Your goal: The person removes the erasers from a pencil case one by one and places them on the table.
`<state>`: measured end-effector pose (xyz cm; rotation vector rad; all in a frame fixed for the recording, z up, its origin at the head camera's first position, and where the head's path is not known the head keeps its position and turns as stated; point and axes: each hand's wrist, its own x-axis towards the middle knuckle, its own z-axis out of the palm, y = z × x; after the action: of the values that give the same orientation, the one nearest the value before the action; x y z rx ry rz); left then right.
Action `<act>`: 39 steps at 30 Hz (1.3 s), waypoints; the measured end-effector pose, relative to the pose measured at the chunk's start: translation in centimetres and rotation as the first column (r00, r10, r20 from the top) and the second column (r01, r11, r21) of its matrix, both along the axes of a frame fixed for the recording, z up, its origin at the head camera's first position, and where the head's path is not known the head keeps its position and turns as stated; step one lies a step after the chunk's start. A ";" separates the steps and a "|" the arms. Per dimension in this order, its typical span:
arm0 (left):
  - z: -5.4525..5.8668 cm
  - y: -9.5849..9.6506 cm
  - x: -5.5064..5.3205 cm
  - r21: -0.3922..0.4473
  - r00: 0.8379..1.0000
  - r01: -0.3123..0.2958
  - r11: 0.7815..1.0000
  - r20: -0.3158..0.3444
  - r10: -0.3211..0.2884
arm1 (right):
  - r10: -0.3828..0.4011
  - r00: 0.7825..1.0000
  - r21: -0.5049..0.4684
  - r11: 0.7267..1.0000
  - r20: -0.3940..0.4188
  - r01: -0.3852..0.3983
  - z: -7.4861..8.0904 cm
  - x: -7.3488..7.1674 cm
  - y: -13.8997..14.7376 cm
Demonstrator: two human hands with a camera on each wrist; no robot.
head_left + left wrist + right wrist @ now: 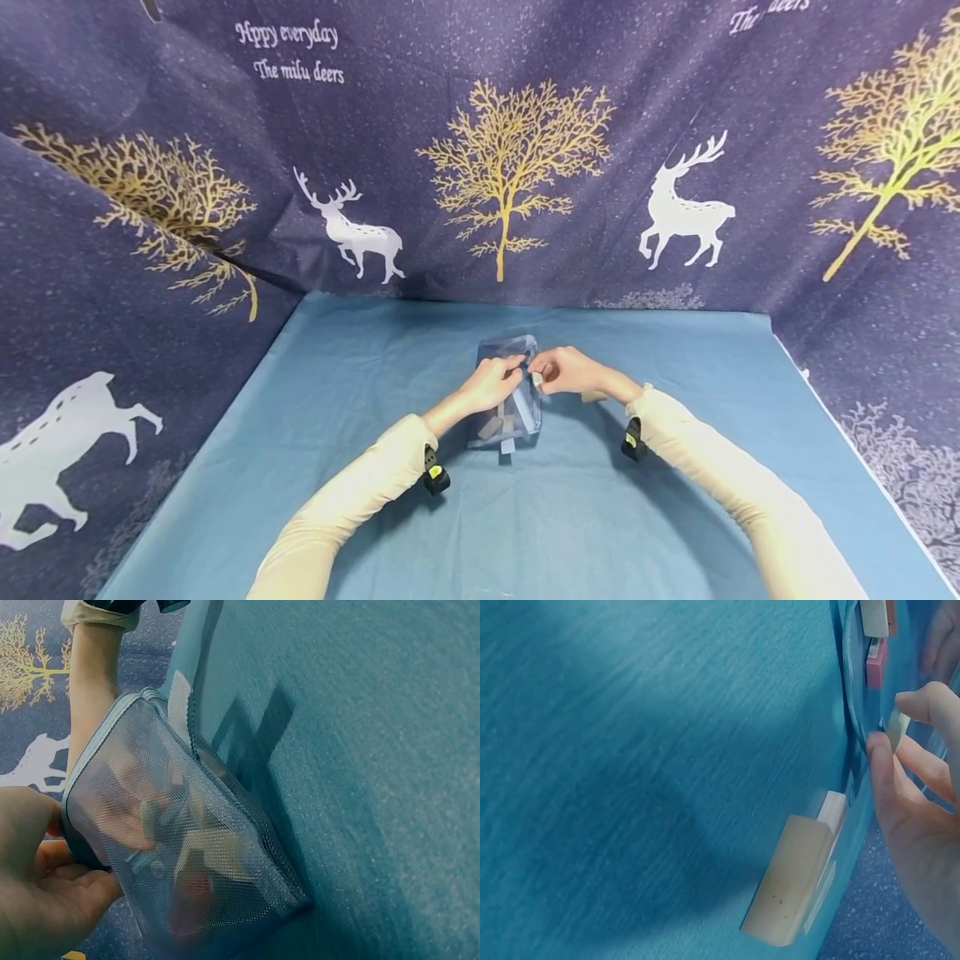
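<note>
A mesh zip pouch [497, 345] lies on the blue cloth, with several small blocks [491, 428] inside it. My left hand [492, 383] reaches over it; in the left wrist view its fingers and thumb pinch the pouch's edge [78, 769]. At the pouch's right side, my right hand [567, 371] pinches a small whitish eraser-like piece [898, 729] between thumb and fingers. Through the mesh, the left wrist view shows the right hand and this piece [148, 822] at the opening. A pink block [875, 664] and a pale block [874, 616] show within the pouch.
On the cloth by my right hand lies a cream block [789, 881] with a white block [832, 808] against it. A pale tab [507, 447] sticks out from the pouch's near end. A dark patterned curtain [495, 200] hangs behind the table.
</note>
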<state>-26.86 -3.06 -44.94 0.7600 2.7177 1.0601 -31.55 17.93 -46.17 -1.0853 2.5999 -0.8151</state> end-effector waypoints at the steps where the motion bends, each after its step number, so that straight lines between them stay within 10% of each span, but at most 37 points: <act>1: 0.0 0.0 0.0 0.002 1.000 0.002 1.000 0.003 -0.002 | 0.005 1.000 -0.010 1.000 0.001 -0.005 0.0 0.0 0.1; 39: -0.1 -0.1 0.1 -0.026 0.998 0.002 1.000 -0.059 -0.003 | -0.071 0.998 0.004 0.997 -0.001 0.071 -0.1 0.5 2.8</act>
<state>-26.72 -3.16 -45.02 0.8028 2.7725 1.0160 -31.07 20.69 -46.22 -0.9980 2.6530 -0.8243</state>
